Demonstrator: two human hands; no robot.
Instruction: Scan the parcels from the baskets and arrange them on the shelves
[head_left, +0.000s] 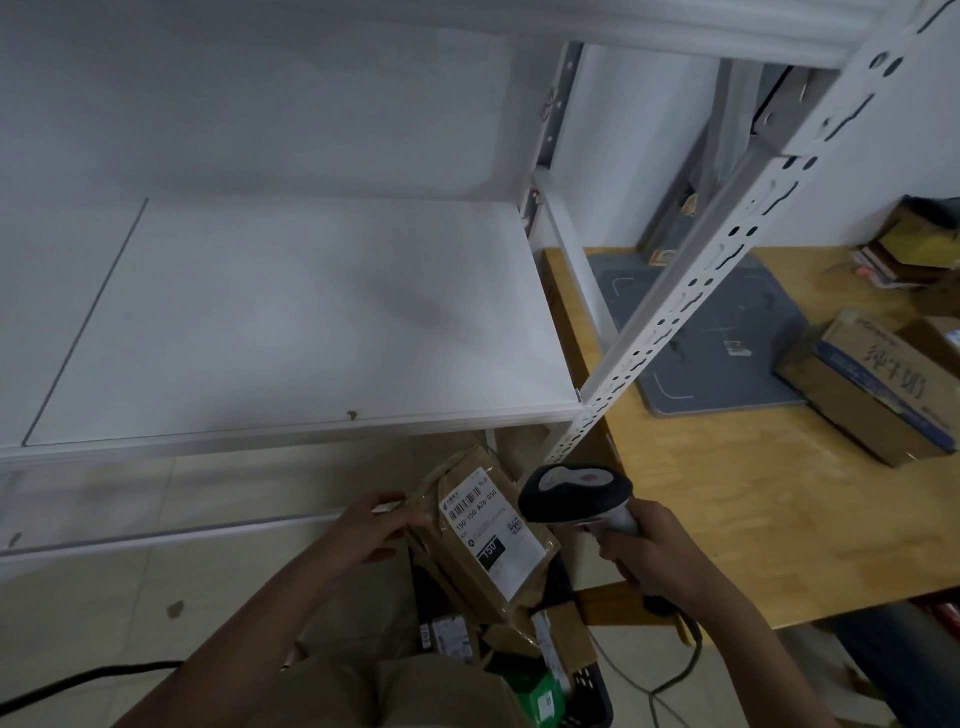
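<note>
My left hand (371, 527) grips the left edge of a brown cardboard parcel (470, 577) with a white barcode label facing up. It is held above a black basket (589, 696) holding several more parcels. My right hand (660, 553) grips the handle of a black and grey barcode scanner (574, 493). The scanner's head sits just right of the parcel's label. A white shelf board (291, 322) lies bare in front of me, with a lower shelf edge (156, 530) below it.
A perforated white shelf upright (691, 291) slants between the shelf and a wooden table (753, 519) on the right. The table carries a grey mat (701, 332), a cardboard box (872, 389) and stacked items at the far right. Cables trail on the tiled floor.
</note>
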